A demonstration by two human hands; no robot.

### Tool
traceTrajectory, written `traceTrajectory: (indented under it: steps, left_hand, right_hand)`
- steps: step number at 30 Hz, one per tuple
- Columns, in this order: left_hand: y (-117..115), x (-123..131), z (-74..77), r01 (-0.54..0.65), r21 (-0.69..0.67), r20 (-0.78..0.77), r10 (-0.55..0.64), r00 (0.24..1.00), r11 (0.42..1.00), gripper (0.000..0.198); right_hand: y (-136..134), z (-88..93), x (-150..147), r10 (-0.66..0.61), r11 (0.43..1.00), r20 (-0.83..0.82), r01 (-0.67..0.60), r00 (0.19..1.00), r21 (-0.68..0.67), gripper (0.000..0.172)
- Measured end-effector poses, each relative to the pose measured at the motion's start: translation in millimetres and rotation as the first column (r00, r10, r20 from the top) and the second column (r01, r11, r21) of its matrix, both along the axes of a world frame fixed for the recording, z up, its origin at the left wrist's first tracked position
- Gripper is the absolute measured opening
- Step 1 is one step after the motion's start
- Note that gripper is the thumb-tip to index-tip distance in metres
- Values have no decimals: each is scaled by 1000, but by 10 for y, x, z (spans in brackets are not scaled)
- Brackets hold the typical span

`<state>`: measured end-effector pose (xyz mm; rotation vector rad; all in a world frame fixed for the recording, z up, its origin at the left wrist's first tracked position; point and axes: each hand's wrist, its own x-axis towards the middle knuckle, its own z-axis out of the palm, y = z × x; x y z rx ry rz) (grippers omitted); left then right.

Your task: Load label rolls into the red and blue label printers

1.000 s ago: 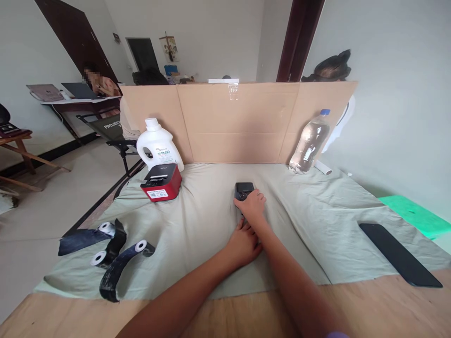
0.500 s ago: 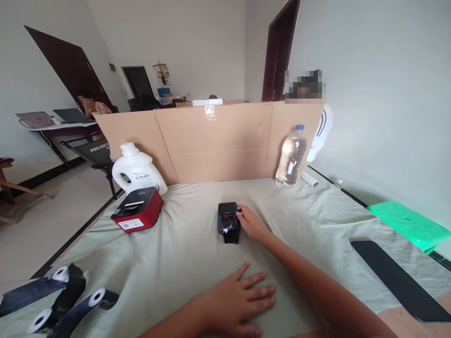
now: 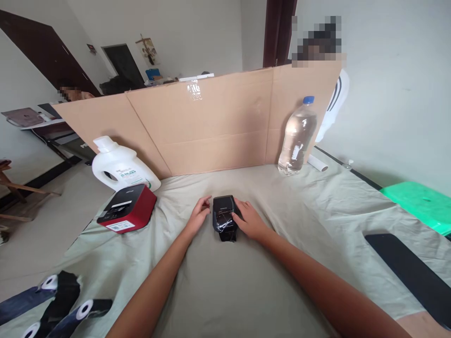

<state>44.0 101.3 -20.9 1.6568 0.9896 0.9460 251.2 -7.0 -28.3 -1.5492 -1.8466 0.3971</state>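
A small black device (image 3: 224, 213), which looks like a portable printer, stands in the middle of the cloth, a glossy dark strip hanging down its front. Along its right side lie the fingers of my right hand (image 3: 250, 218), with the thumb at its front edge; they grip it. My left hand (image 3: 198, 214) is just left of the device, apart from it by a narrow gap. Its index finger points forward, the other fingers are loosely bent, and it holds nothing.
A red-and-black printer (image 3: 127, 209) and a white jug (image 3: 121, 164) stand left. Dark ribbon rolls (image 3: 84, 310) lie front left. A water bottle (image 3: 298, 138) stands before the cardboard screen (image 3: 218, 122). At right are a dark flat slab (image 3: 408, 274) and a green stool (image 3: 419, 204).
My left hand has moved forward from the near cloth, where it lay spread, to the device's left side. My right hand has settled more fully on the device's right side. The camera has tilted.
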Motion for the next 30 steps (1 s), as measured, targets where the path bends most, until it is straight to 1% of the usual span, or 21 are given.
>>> traceTrajectory:
  steps: [2, 3, 5, 9, 14, 17, 21, 27, 30]
  left_hand:
    - [-9, -28, -125, 68, 36, 5, -68, 998, 997, 55]
    - [-16, -37, -162, 92, 46, -1, -92, 996, 995, 57]
    - [-15, -48, -188, 116, 12, -37, -115, 993, 993, 59]
    - [34, -67, -120, 137, -104, -93, -147, 985, 985, 65]
    - [49, -42, 21, 105, -187, -86, -122, 989, 977, 62]
    - [31, 14, 73, 87, -245, -70, -107, 992, 966, 62]
    - [-10, 51, 105, 79, -286, -44, -96, 994, 955, 65]
    - [-24, -18, 188, 88, -324, -64, -114, 991, 942, 60]
    - [8, -31, 191, 81, -350, -73, -113, 991, 933, 68]
  right_hand:
    - [-12, 26, -2, 11, 1000, 1, -11, 1000, -12, 54]
    - [-17, 35, -4, 7, 1000, -4, -7, 1000, -31, 55]
    - [-27, 44, -7, -18, 996, -23, 16, 1000, -83, 60]
    - [-31, 33, -11, -72, 985, -66, 60, 995, -161, 71]
    - [-22, 20, -16, -79, 980, -73, 64, 994, -189, 70]
    - [-15, 19, -17, -73, 981, -74, 59, 995, -187, 70]
    - [-15, 30, -17, -75, 981, -77, 60, 994, -183, 67]
    - [-25, 61, -17, -78, 979, -78, 61, 994, -196, 68]
    - [-22, 46, -18, -78, 980, -82, 62, 994, -189, 67]
